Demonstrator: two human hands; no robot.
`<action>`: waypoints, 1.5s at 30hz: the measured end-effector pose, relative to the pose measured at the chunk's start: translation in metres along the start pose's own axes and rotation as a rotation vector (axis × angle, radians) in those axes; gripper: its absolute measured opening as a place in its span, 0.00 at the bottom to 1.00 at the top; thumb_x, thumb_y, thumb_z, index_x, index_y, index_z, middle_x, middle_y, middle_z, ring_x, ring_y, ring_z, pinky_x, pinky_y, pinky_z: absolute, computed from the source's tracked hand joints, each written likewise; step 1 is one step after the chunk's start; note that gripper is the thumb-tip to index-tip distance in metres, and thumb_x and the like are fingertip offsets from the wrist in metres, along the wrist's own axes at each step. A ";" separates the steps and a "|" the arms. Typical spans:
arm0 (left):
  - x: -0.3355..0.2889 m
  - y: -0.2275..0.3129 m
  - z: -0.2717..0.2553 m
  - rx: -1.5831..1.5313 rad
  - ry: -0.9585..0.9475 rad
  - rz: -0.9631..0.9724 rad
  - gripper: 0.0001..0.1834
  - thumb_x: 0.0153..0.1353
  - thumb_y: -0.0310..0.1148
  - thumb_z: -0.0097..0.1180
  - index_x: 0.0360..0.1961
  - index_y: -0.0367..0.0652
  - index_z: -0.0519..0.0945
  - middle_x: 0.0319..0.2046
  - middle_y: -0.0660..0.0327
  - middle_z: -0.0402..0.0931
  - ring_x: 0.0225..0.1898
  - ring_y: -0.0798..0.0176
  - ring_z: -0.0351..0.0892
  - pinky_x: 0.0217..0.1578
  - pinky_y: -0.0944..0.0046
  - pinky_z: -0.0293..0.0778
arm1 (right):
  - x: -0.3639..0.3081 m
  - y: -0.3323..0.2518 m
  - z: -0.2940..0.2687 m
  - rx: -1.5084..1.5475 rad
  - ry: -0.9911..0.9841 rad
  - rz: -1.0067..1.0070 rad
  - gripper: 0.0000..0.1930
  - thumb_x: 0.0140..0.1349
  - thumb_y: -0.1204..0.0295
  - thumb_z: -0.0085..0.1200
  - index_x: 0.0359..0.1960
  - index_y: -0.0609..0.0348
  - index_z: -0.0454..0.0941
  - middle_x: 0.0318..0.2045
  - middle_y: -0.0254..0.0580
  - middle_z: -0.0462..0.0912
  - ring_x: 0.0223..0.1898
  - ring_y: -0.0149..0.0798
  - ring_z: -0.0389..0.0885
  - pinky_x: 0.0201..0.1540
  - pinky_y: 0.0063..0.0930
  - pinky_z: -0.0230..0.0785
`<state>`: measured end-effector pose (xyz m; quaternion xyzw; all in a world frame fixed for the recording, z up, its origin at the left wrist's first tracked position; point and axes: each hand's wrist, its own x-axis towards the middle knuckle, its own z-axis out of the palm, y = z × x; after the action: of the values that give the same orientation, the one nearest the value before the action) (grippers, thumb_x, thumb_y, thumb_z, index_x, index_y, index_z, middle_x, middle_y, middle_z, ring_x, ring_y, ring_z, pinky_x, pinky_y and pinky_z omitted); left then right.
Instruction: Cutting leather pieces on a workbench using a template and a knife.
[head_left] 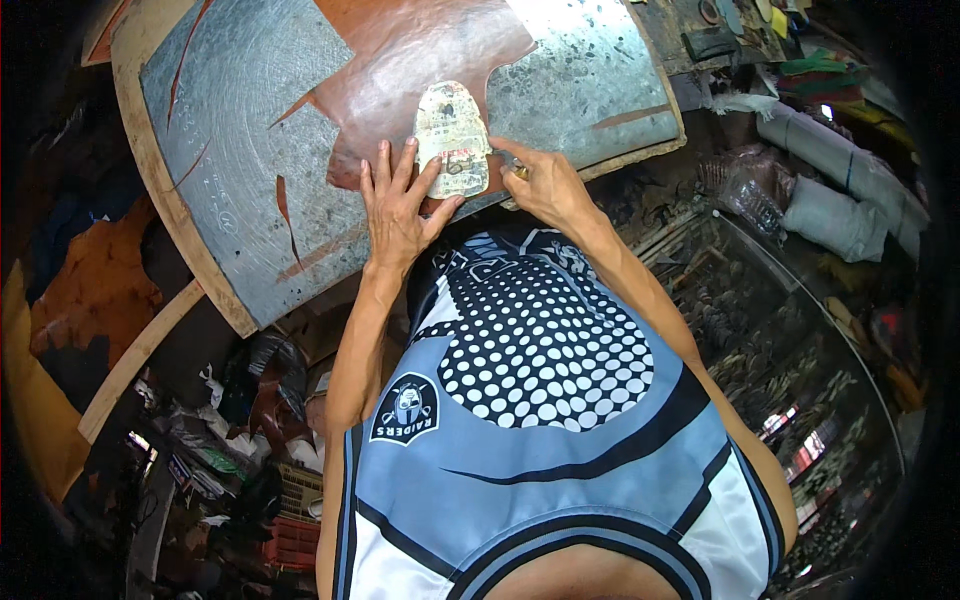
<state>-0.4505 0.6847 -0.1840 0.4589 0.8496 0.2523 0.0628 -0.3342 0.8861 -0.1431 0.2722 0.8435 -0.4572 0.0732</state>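
Note:
A pale, worn sole-shaped template (452, 115) with marks on it lies on a piece of brown leather (390, 95). My left hand (403, 205) is open, its fingers spread over the leather and the template's lower left edge. At the template's right edge, my right hand (550, 185) is closed round a small tool (520, 172). Only a yellowish bit of that tool shows between the fingers, so its exact kind is hidden. My right index finger stretches toward the template's side.
The scratched grey metal sheet (240, 150) under the leather has a wooden border (165, 190). Thin leather offcuts (285, 215) are scattered on it. Wrapped rolls (840, 165) stand at the right. Brown material (95, 280) and a red crate (292, 543) are at the left.

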 end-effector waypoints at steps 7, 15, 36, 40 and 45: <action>-0.007 -0.006 -0.004 -0.017 0.006 0.006 0.29 0.50 0.49 0.70 0.52 0.50 0.82 0.66 0.54 0.66 0.70 0.39 0.55 0.66 0.30 0.45 | -0.003 -0.012 -0.002 -0.040 -0.044 0.016 0.23 0.62 0.69 0.53 0.60 0.53 0.75 0.14 0.51 0.72 0.15 0.31 0.67 0.22 0.33 0.66; -0.006 -0.006 -0.009 -0.031 -0.003 0.015 0.29 0.49 0.50 0.71 0.52 0.51 0.82 0.65 0.54 0.66 0.70 0.39 0.55 0.66 0.29 0.45 | -0.003 -0.003 0.004 0.007 0.009 -0.063 0.23 0.62 0.69 0.54 0.60 0.54 0.76 0.19 0.59 0.77 0.16 0.36 0.72 0.25 0.36 0.70; 0.012 0.000 -0.023 0.067 -0.049 0.018 0.24 0.54 0.47 0.68 0.49 0.48 0.83 0.63 0.51 0.67 0.69 0.40 0.56 0.67 0.33 0.47 | 0.003 -0.021 -0.004 -0.094 -0.068 -0.006 0.23 0.62 0.66 0.54 0.59 0.58 0.76 0.15 0.55 0.78 0.15 0.43 0.79 0.22 0.39 0.73; 0.042 0.011 -0.038 0.196 -0.115 0.124 0.17 0.57 0.43 0.65 0.43 0.46 0.84 0.59 0.48 0.69 0.67 0.41 0.59 0.67 0.37 0.51 | 0.007 -0.022 -0.007 -0.052 -0.096 0.015 0.22 0.63 0.66 0.53 0.59 0.60 0.75 0.15 0.53 0.78 0.16 0.41 0.79 0.23 0.37 0.73; 0.067 0.012 -0.043 0.255 -0.361 0.335 0.14 0.59 0.40 0.61 0.44 0.46 0.82 0.60 0.49 0.67 0.67 0.43 0.60 0.68 0.40 0.52 | -0.001 -0.023 -0.027 0.182 -0.097 0.164 0.21 0.65 0.65 0.51 0.57 0.64 0.73 0.19 0.52 0.81 0.19 0.42 0.81 0.24 0.37 0.74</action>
<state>-0.4943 0.7286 -0.1331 0.6346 0.7620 0.0643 0.1121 -0.3419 0.8976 -0.1099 0.3233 0.7690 -0.5368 0.1258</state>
